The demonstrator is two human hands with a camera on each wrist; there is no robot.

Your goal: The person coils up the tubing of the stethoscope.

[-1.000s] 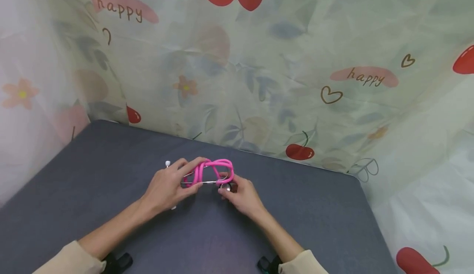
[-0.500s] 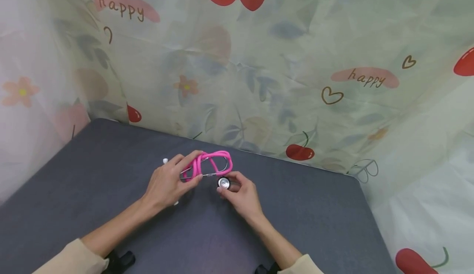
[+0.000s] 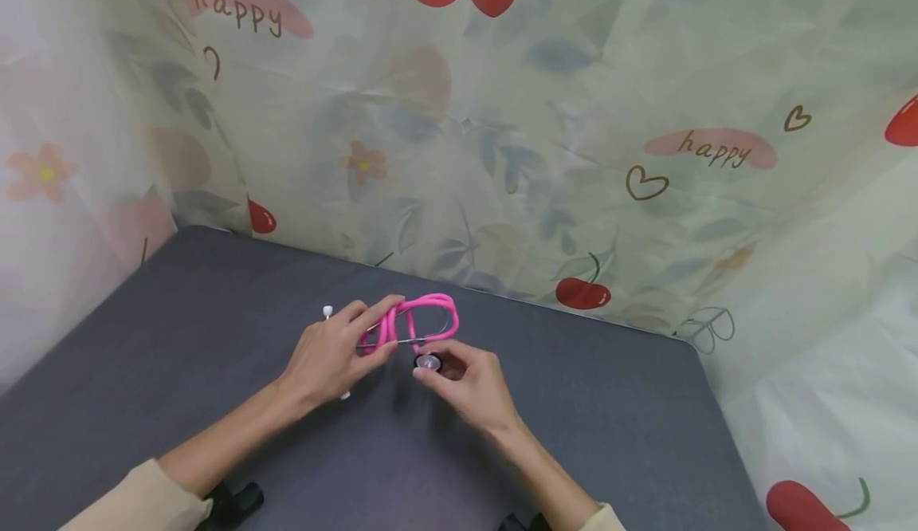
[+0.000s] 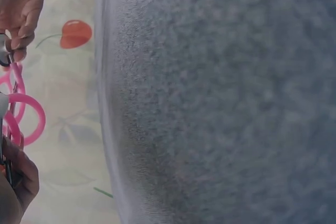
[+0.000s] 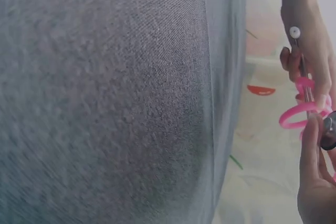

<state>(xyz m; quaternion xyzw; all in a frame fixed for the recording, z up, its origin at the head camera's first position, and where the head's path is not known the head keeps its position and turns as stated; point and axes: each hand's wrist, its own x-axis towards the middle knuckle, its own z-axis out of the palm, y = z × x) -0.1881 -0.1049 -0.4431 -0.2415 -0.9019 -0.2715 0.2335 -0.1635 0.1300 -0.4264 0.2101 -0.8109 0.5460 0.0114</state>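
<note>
A pink stethoscope (image 3: 449,301), its tubing looped into a coil, is held above the grey table in the head view. My left hand (image 3: 326,359) grips the coil and the metal ear tubes at its left end. One white ear tip (image 3: 327,311) pokes out above that hand, another below it. With thumb and fingers my right hand (image 3: 469,379) pinches the round metal chest piece (image 3: 429,363) just under the coil. In the right wrist view, the chest piece (image 5: 329,129) and pink loops (image 5: 294,116) sit at the right edge, between both hands.
The dark grey cloth-covered table (image 3: 617,419) extends around the hands. Behind it hangs a printed curtain (image 3: 502,196) with cherries and "happy" lettering, meeting the table's back edge. Black straps (image 3: 233,507) show at the wrists.
The coil has risen slightly from its place a second ago. My right hand has turned the chest piece and brought it a little to the left, beneath the coil. The left hand keeps its grip.
</note>
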